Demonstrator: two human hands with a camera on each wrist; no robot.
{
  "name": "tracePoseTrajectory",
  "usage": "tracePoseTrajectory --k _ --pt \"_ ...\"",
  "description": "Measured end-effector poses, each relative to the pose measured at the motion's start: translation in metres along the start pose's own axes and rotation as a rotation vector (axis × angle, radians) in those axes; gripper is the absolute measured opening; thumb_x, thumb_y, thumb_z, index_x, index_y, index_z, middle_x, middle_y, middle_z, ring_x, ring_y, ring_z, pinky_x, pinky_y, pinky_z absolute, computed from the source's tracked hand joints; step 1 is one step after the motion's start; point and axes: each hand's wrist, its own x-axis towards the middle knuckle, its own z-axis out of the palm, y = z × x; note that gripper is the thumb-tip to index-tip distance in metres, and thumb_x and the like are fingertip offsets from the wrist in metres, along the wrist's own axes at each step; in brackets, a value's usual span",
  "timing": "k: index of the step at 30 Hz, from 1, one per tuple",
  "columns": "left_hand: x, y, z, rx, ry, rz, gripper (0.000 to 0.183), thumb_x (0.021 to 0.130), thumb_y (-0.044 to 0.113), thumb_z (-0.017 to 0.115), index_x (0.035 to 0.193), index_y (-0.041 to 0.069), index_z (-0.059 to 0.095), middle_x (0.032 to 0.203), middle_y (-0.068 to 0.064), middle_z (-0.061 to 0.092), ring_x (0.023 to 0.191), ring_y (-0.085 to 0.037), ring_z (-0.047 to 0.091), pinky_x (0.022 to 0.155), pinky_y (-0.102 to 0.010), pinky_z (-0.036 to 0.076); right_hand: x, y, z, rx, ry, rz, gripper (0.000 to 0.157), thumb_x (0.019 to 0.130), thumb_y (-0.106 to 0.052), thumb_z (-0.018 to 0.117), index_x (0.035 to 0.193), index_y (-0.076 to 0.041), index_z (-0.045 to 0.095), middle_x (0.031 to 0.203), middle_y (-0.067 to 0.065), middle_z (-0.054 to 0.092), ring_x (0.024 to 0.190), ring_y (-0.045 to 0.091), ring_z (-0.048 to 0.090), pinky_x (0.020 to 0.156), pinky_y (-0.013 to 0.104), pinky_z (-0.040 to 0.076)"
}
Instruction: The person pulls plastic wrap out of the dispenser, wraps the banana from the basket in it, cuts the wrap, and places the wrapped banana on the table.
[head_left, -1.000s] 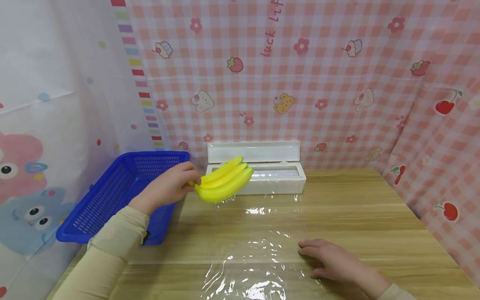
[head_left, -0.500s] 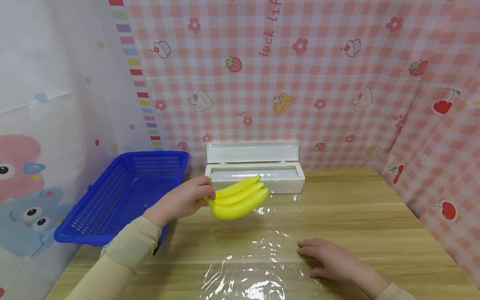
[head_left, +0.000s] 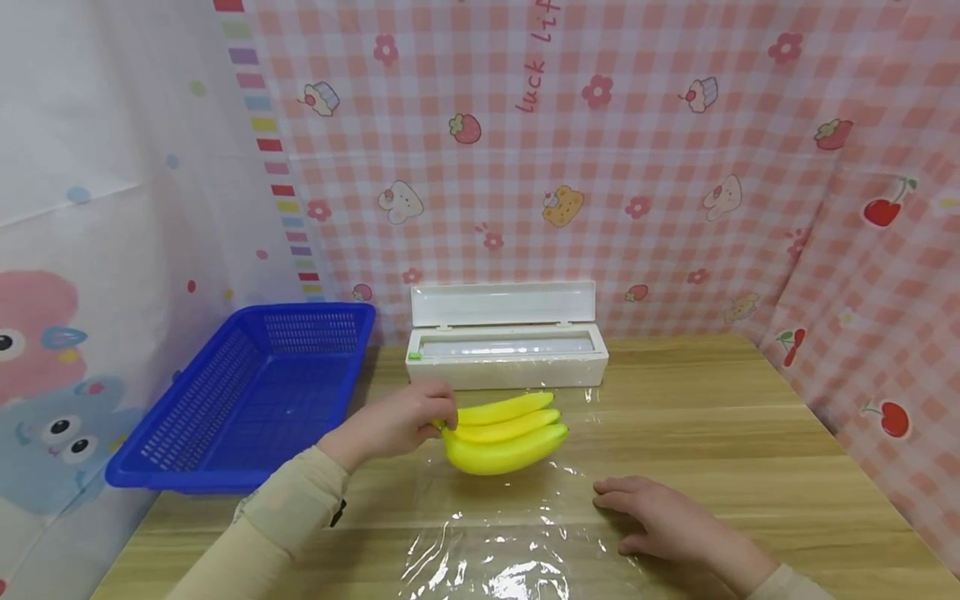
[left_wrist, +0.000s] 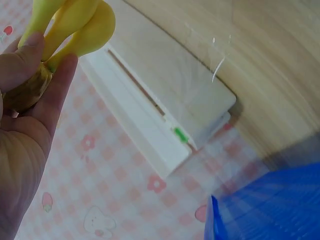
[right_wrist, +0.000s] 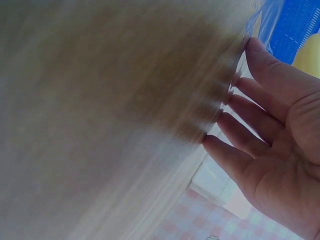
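By its stem end, a bunch of yellow bananas (head_left: 506, 437) is held in my left hand (head_left: 401, 421), above a clear sheet of cling film (head_left: 487, 542) on the table. In the left wrist view, the thumb and fingers (left_wrist: 60, 95) pinch the brown stem. My right hand (head_left: 660, 521) rests with its fingertips on the table at the film's right side. Its fingers (right_wrist: 250, 120) are loosely extended in the right wrist view, and a bit of film shows by the thumb. Behind the bananas stands a white cling film dispenser (head_left: 510, 371) with its lid raised.
A blue plastic basket (head_left: 225, 479) stands on the left of the wooden table (head_left: 697, 417). A small green slider (head_left: 414, 357) sits at the dispenser's left end. Checked cloth (head_left: 480, 192) hangs behind the table and along its right side.
My left hand has carried the bananas from near the basket and dispenser rightward and toward me, over the film. My right hand has stayed in place.
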Motion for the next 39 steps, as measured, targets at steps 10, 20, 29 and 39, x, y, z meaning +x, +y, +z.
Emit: tracePoseTrajectory --k 10,20,29,39 --pt "0.006 0.001 0.017 -0.03 -0.075 0.007 0.029 0.073 -0.011 0.079 0.087 0.01 0.065 0.093 -0.001 0.057 0.087 -0.017 0.055 0.081 -0.027 0.051 0.001 -0.001 -0.001 0.006 -0.01 0.013 0.053 0.074 -0.025 0.084 0.119 -0.002 0.067 0.127 0.017 0.063 0.113 0.034 0.06 0.093 0.047 0.051" --pt "0.014 -0.001 0.032 -0.045 -0.096 0.034 0.024 0.076 -0.007 0.08 0.084 0.01 0.065 0.093 -0.002 0.059 0.087 -0.016 0.057 0.084 -0.025 0.051 0.001 -0.002 -0.003 0.027 -0.042 0.039 0.053 0.076 -0.026 0.083 0.121 -0.003 0.067 0.129 0.016 0.062 0.115 0.034 0.059 0.095 0.048 0.049" --pt "0.018 -0.002 0.035 -0.022 -0.124 0.035 0.021 0.078 -0.006 0.078 0.086 0.01 0.067 0.094 -0.003 0.059 0.088 -0.016 0.057 0.084 -0.026 0.051 0.001 0.0 -0.001 0.013 -0.021 0.019 0.052 0.075 -0.025 0.083 0.12 -0.003 0.067 0.127 0.017 0.062 0.113 0.034 0.059 0.094 0.048 0.05" --pt "0.02 -0.003 0.04 -0.008 -0.125 0.046 0.024 0.076 -0.008 0.078 0.087 0.01 0.067 0.096 -0.003 0.061 0.09 -0.017 0.058 0.087 -0.027 0.05 0.001 0.0 -0.001 0.008 -0.011 0.005 0.053 0.074 -0.025 0.084 0.119 -0.003 0.067 0.126 0.016 0.063 0.112 0.034 0.06 0.093 0.047 0.051"
